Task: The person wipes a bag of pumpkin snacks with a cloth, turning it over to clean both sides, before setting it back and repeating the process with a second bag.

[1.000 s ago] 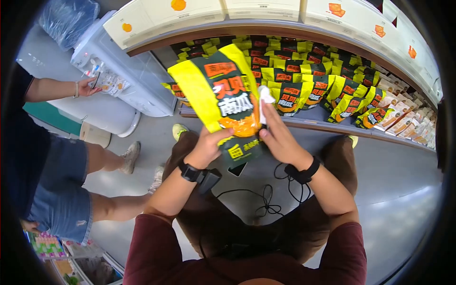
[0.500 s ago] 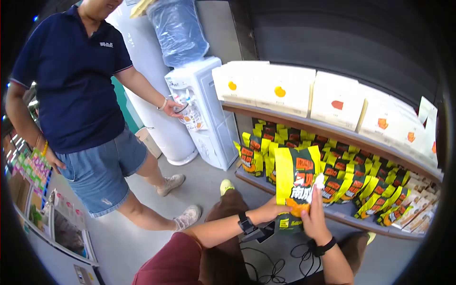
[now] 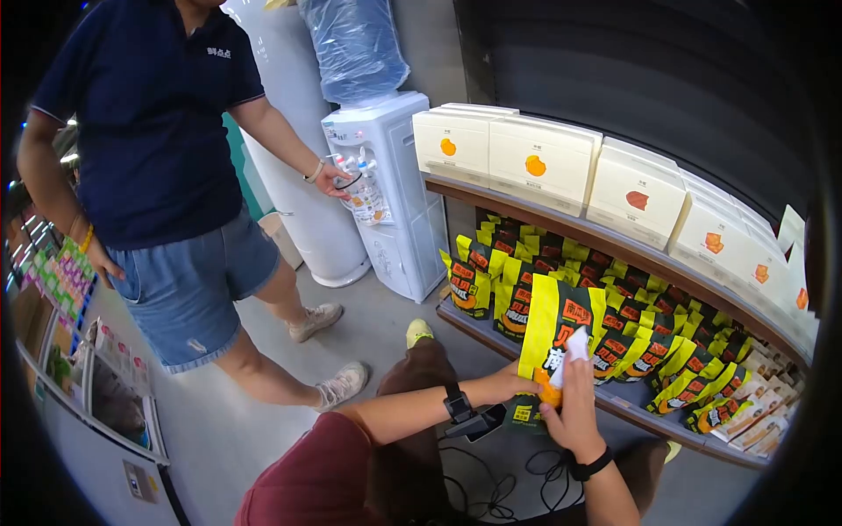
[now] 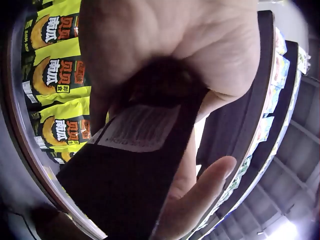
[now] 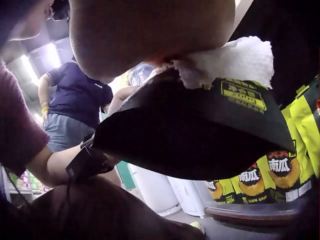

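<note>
A yellow and dark green snack bag [image 3: 537, 337] is held upright in front of the lower shelf. My left hand [image 3: 509, 383] grips its lower left edge, thumb on the front. Against the bag's right side lies my right hand [image 3: 574, 405], fingers extended, with a white cloth or tissue [image 3: 577, 343] between them and the bag. In the right wrist view the white tissue [image 5: 245, 57] rests along the dark bag's base [image 5: 175, 130]. The left wrist view shows the left palm [image 4: 175, 40] close up; its grip on the bag is hidden there.
Similar bags [image 3: 649, 351] fill the lower shelf, with white boxes [image 3: 540, 165] on the shelf above. At left a person in a navy shirt [image 3: 158, 131] reaches to a water dispenser [image 3: 399, 193]. Black cables [image 3: 500, 491] lie on the floor.
The head view has swung up and left, bringing the standing person and dispenser into fuller view. Both hands still hold the bag, and the white tissue remains against its right side.
</note>
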The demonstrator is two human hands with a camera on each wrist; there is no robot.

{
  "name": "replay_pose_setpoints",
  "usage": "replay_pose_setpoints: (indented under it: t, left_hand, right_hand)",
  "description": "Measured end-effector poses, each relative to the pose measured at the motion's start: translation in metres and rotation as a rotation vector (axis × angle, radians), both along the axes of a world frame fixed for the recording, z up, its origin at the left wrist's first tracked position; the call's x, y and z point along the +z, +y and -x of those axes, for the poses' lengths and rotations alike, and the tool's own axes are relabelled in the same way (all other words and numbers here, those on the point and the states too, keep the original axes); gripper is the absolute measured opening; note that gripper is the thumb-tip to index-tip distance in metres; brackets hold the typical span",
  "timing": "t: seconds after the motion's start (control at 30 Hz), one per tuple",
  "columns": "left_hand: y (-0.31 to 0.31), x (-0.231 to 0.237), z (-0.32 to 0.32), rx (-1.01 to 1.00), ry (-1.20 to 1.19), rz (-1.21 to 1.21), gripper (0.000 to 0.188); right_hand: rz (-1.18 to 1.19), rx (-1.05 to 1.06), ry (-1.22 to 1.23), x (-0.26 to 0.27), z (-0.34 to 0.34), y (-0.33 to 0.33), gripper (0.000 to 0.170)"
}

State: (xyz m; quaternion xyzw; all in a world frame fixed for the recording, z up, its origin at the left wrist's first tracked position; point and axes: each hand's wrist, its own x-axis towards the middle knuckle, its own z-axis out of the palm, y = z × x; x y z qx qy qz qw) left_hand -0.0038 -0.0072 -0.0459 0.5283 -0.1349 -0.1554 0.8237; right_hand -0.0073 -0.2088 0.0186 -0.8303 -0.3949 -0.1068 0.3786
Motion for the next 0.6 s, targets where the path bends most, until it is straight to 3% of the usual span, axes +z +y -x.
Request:
replay_pose_setpoints:
  t: [0.07, 0.27, 0.37, 0.47, 0.6]
  left_hand:
    - [0.003, 0.013, 0.003, -0.06, 0.025, -0.025, 0.053]
    - [-0.005, 0.017, 0.004, -0.092, -0.074, -0.124, 0.062]
    - [-0.005, 0.017, 0.004, -0.083, -0.068, -0.171, 0.072]
    - [-0.005, 0.014, -0.001, -0.091, -0.093, -0.244, 0.083]
    - [-0.011, 0.021, 0.001, -0.066, -0.158, -0.155, 0.094]
  right_hand:
    - [0.164, 0.054, -0.146, 0.002, 0.005, 0.003, 0.081]
    - [0.108, -0.054, -0.093, -0.015, -0.015, -0.008, 0.081]
    - [0.19, 0.121, -0.106, -0.004, 0.003, 0.003, 0.077]
    - [0.262, 0.126, -0.123, 0.001, 0.001, 0.007, 0.076]
    - [0.179, 0.005, -0.054, -0.011, -0.013, -0.001, 0.077]
